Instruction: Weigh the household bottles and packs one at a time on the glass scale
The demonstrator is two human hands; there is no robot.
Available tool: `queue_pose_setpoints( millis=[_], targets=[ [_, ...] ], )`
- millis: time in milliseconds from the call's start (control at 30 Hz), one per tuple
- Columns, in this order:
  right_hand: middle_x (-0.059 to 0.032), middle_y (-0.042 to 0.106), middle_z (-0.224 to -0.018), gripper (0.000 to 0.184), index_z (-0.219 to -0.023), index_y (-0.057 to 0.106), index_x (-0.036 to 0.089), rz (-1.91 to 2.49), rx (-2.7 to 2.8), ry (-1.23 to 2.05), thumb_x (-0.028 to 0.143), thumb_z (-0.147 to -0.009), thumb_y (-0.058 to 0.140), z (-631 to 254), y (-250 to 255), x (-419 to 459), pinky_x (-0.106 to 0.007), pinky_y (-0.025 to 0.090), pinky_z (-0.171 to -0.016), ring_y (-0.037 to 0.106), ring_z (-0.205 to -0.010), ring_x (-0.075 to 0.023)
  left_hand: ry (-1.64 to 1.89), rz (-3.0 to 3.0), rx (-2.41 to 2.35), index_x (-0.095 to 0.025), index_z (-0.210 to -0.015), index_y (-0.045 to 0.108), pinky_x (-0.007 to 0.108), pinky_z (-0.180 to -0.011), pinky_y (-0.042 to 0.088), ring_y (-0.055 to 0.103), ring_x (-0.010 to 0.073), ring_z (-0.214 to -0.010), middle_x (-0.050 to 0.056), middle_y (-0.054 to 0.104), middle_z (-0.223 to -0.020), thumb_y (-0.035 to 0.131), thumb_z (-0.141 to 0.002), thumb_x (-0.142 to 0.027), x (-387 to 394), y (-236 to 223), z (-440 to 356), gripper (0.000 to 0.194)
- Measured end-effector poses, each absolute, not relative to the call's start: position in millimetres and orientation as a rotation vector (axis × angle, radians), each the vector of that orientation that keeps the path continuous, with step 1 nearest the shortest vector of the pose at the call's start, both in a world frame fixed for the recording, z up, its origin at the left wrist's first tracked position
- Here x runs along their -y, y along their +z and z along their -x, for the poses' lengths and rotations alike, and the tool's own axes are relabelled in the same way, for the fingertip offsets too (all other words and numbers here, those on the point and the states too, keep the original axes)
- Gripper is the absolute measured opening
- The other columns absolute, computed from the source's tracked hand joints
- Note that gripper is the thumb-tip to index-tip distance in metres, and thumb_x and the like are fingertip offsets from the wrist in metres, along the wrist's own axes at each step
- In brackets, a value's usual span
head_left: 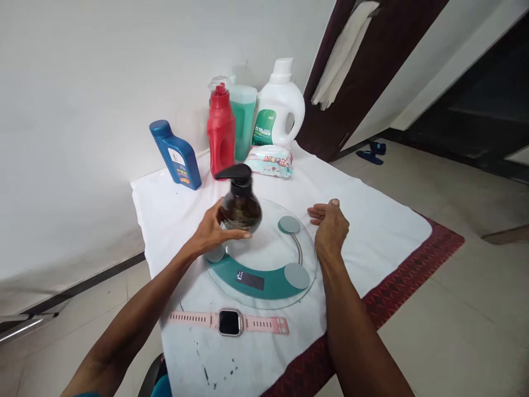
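My left hand [217, 227] grips a dark, rounded pump bottle [242, 211] with a black pump head, fingers wrapped around its left side. The bottle is upright over the round glass bathroom scale [275, 285]; I cannot tell whether its base touches the glass. A small dark display with a few lit characters shows on the scale's teal band. At the scale's right edge, my right hand [332, 227] holds nothing, its fingers loosely stretched and pointing left. A smartwatch with a pink strap [229, 322] lies flat in front of the scale.
Along the wall stand a blue bottle [177, 157], a red bottle [221, 135], a green container [243, 118] and a white detergent jug [283, 102]. A wipes pack [269, 161] lies before the jug. The white cloth [384, 231] covers the table; slippers [371, 154] lie on the floor.
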State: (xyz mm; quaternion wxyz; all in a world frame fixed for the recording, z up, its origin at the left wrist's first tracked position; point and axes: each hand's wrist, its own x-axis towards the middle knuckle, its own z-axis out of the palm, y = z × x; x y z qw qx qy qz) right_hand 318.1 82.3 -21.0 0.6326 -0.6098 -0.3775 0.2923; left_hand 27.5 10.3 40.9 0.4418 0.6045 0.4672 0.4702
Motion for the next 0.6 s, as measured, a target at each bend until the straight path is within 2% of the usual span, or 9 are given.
queue_pose_setpoints(
  millis=[133,233,300,433,600],
  targets=[
    [-0.0135,0.08,-0.086,0.079,-0.085,0.072,0.024,1.342,0.729,0.738,0.097,-0.098,0.044,-327,-27,-92,-0.041,0.063,-0.069,0.079,-0.083,-0.0282,1.396,-1.485,-1.422,-0.024,-0.117,0.073,0.061,-0.101,0.074,0.086,0.0377,-0.115,0.012,0.087,-0.123,0.104,-0.075,-0.053,-5,67,32,0.06],
    [-0.0119,0.078,-0.081,0.082,-0.084,0.069,0.026,1.333,0.695,0.744,0.102,-0.095,0.039,-330,-32,-97,-0.041,0.064,-0.065,0.077,-0.079,-0.0279,1.64,-1.452,-1.656,-0.024,-0.121,0.069,0.056,-0.106,0.071,0.084,0.0356,-0.118,0.01,0.085,-0.128,0.105,-0.066,-0.046,-20,76,93,0.07],
    [-0.012,0.078,-0.081,0.082,-0.084,0.07,0.026,1.339,0.715,0.737,0.101,-0.096,0.04,-329,-33,-97,-0.042,0.065,-0.067,0.077,-0.08,-0.0287,1.698,-1.407,-1.808,-0.024,-0.121,0.066,0.052,-0.107,0.07,0.081,0.0334,-0.118,0.009,0.083,-0.128,0.104,-0.062,-0.041,-37,72,129,0.073],
    [-0.0142,0.079,-0.084,0.082,-0.084,0.072,0.024,1.36,0.748,0.722,0.101,-0.096,0.046,-323,-29,-93,-0.046,0.063,-0.072,0.078,-0.083,-0.031,1.727,-1.113,-2.036,-0.024,-0.115,0.058,0.045,-0.102,0.068,0.078,0.0278,-0.111,0.005,0.076,-0.116,0.1,-0.06,-0.029,-79,50,175,0.07],
    [-0.0137,0.081,-0.084,0.088,-0.082,0.073,0.024,1.398,0.761,0.696,0.106,-0.091,0.045,-322,-25,-91,-0.043,0.062,-0.071,0.078,-0.081,-0.0291,1.786,-0.945,-2.06,-0.027,-0.112,0.051,0.052,-0.109,0.066,0.075,0.0288,-0.115,0.003,0.072,-0.115,0.099,-0.06,-0.028,-121,27,198,0.071]
  ],
)
